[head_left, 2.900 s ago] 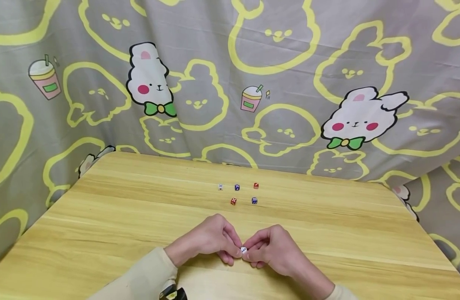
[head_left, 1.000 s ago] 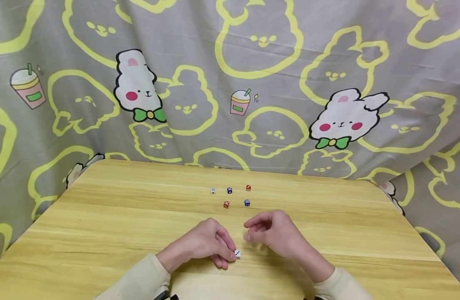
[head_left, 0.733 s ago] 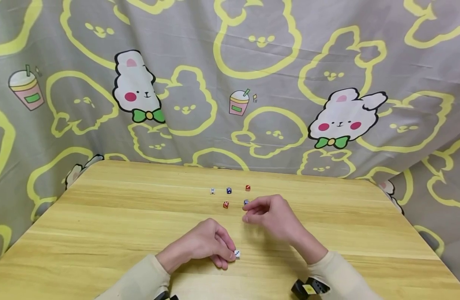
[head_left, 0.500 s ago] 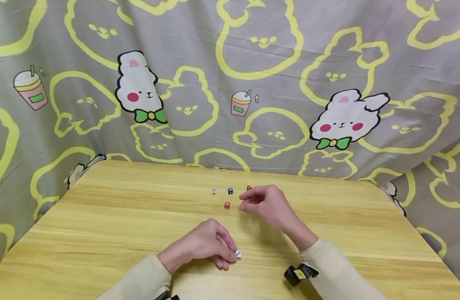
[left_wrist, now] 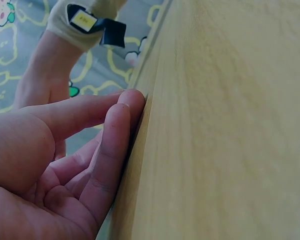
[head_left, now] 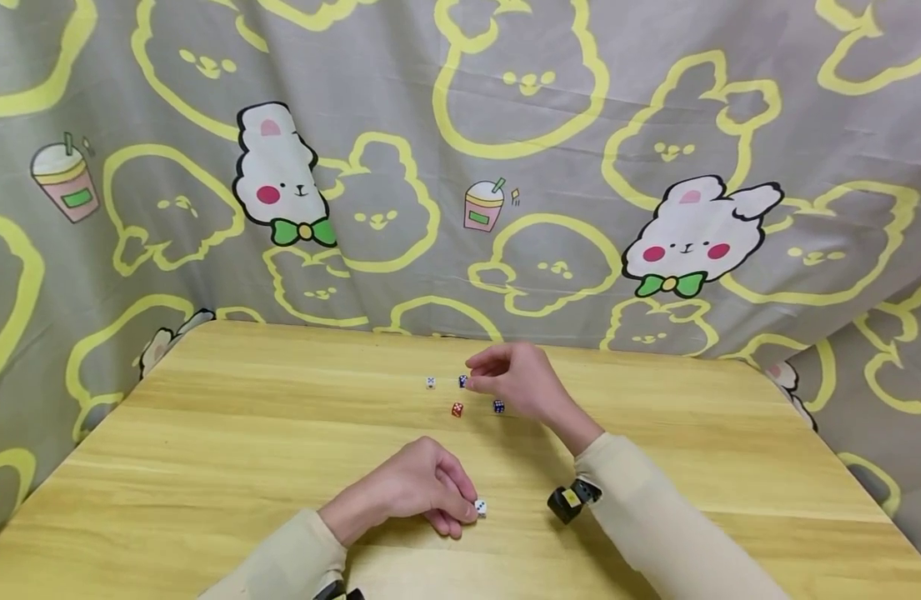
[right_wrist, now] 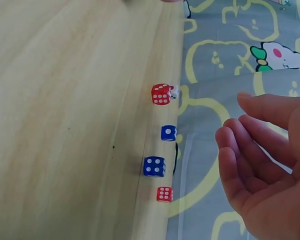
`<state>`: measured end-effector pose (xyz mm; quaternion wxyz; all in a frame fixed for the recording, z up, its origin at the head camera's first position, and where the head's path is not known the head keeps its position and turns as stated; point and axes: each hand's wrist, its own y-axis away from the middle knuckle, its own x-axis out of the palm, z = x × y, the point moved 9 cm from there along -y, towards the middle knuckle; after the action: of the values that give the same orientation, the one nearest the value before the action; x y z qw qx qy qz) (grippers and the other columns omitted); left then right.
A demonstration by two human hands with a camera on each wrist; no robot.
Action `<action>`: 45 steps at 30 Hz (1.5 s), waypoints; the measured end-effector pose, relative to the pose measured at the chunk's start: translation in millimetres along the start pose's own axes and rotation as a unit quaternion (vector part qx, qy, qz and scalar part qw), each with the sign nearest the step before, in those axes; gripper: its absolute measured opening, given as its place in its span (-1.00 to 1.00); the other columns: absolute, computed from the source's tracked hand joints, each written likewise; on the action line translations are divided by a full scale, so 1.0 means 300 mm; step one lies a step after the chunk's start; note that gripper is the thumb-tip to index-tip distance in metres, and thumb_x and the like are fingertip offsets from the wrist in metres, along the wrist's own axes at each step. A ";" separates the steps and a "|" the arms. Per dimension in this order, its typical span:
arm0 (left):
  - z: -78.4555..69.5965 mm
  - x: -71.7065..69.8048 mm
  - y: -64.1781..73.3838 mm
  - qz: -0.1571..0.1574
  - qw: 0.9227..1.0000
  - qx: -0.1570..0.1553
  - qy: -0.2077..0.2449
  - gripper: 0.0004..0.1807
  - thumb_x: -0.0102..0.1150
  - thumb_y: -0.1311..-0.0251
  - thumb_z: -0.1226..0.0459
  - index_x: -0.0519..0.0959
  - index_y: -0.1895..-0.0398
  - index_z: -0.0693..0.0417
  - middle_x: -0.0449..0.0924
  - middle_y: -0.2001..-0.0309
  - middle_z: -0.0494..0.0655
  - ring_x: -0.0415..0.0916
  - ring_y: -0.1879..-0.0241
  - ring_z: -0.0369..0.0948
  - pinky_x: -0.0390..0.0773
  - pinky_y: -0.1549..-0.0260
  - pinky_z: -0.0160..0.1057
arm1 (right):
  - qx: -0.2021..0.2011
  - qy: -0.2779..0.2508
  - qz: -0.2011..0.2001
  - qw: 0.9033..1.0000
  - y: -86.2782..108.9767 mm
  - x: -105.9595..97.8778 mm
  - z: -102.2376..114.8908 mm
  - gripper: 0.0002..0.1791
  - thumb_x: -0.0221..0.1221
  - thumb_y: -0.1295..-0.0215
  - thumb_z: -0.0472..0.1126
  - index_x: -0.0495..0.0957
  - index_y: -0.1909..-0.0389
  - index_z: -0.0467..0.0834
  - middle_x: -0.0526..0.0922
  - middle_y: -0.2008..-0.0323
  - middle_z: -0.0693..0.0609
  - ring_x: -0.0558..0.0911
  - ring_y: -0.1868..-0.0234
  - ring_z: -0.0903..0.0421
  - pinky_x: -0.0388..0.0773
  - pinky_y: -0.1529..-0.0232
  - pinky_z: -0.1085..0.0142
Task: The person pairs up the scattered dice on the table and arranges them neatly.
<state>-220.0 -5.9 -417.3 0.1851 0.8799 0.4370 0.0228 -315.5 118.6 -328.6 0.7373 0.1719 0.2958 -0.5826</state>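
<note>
My left hand [head_left: 427, 490] rests low on the table, pinching a white die [head_left: 481, 507] between thumb and fingertips. In the left wrist view that die is hidden behind the fingers. My right hand [head_left: 516, 379] hovers over the far dice with loosely bent fingers and holds nothing. By its thumb lies a blue die [head_left: 463, 382]; another blue die [head_left: 498, 407] sits below the hand. A red die [head_left: 457, 410] and a second white die [head_left: 430, 382] lie to the left. The other red die [right_wrist: 164, 194] is covered by my right hand in the head view.
All the dice stand on a wood-grain table [head_left: 227, 467]. A grey curtain [head_left: 400, 75] with cartoon bears and rabbits hangs behind the table and along its sides. A black wrist camera [head_left: 568, 500] is strapped at my right sleeve.
My right hand has let go of the near white die and moved forward over the far dice, now covering the far red one. My left hand has stayed at the white die.
</note>
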 end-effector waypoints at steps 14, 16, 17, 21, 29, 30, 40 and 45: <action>-0.011 -0.024 0.007 -0.009 1.000 0.004 -0.005 -0.89 0.51 -0.11 0.46 0.73 0.35 0.26 0.81 0.46 0.12 0.72 0.58 -0.25 0.75 0.52 -0.30 | -0.041 0.022 0.017 0.999 -0.116 0.073 0.046 -0.72 0.46 -0.31 -0.19 0.80 -0.01 -0.16 0.87 0.17 0.03 0.74 0.14 0.12 0.65 0.08 0.25; -0.009 -0.023 0.008 -0.008 1.000 0.005 -0.003 -0.89 0.51 -0.11 0.46 0.73 0.35 0.26 0.81 0.45 0.12 0.72 0.58 -0.25 0.75 0.52 -0.30 | -0.038 0.028 0.021 0.999 -0.129 0.088 0.045 -0.72 0.46 -0.31 -0.19 0.80 0.00 -0.15 0.86 0.17 0.04 0.73 0.14 0.12 0.65 0.10 0.26; -0.008 -0.023 0.008 -0.008 1.000 0.004 -0.002 -0.89 0.51 -0.11 0.46 0.73 0.34 0.26 0.81 0.45 0.12 0.72 0.57 -0.25 0.75 0.51 -0.30 | -0.036 0.032 0.024 0.999 -0.134 0.095 0.044 -0.73 0.47 -0.31 -0.19 0.80 0.00 -0.15 0.86 0.16 0.04 0.73 0.14 0.13 0.65 0.10 0.27; -0.006 -0.018 0.006 -0.005 1.000 0.004 0.002 -0.90 0.51 -0.11 0.46 0.73 0.34 0.26 0.82 0.43 0.13 0.72 0.57 -0.26 0.74 0.52 -0.31 | -0.028 0.050 0.033 0.998 -0.151 0.117 0.034 -0.72 0.48 -0.30 -0.19 0.80 -0.01 -0.14 0.85 0.14 0.04 0.73 0.14 0.14 0.67 0.07 0.29; -0.004 -0.012 0.003 -0.003 1.000 0.008 0.007 -0.90 0.51 -0.10 0.46 0.73 0.35 0.26 0.81 0.44 0.13 0.72 0.58 -0.26 0.74 0.53 -0.31 | -0.018 0.074 0.048 0.996 -0.183 0.152 0.009 -0.72 0.47 -0.30 -0.17 0.81 -0.01 -0.12 0.86 0.09 0.03 0.72 0.10 0.12 0.67 0.04 0.27; -0.004 -0.012 0.003 -0.003 1.000 0.009 0.007 -0.90 0.51 -0.10 0.46 0.73 0.35 0.26 0.81 0.44 0.13 0.72 0.58 -0.26 0.74 0.52 -0.31 | -0.017 0.077 0.050 0.996 -0.186 0.156 0.006 -0.72 0.48 -0.30 -0.17 0.81 -0.01 -0.12 0.85 0.09 0.03 0.73 0.10 0.12 0.68 0.03 0.27; -0.002 -0.003 -0.001 0.001 1.000 0.012 0.009 -0.89 0.50 -0.09 0.47 0.73 0.34 0.29 0.81 0.44 0.14 0.72 0.58 -0.26 0.75 0.52 -0.30 | -0.006 0.097 0.056 0.994 -0.197 0.185 -0.022 -0.75 0.51 -0.27 -0.20 0.82 0.05 -0.14 0.87 0.14 0.03 0.78 0.11 0.11 0.73 -0.02 0.23; 0.000 -0.003 -0.002 -0.001 1.000 0.010 0.013 -0.89 0.50 -0.09 0.48 0.72 0.35 0.28 0.81 0.45 0.14 0.71 0.58 -0.26 0.74 0.52 -0.31 | -0.001 0.096 0.059 0.994 -0.203 0.198 -0.027 -0.76 0.53 -0.24 -0.18 0.83 0.08 -0.11 0.87 0.16 0.05 0.78 0.07 0.09 0.73 -0.05 0.20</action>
<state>-220.9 -6.4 -417.4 0.1711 0.8809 0.4403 0.0297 -367.2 62.7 -367.2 0.7387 0.2431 0.3549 -0.5189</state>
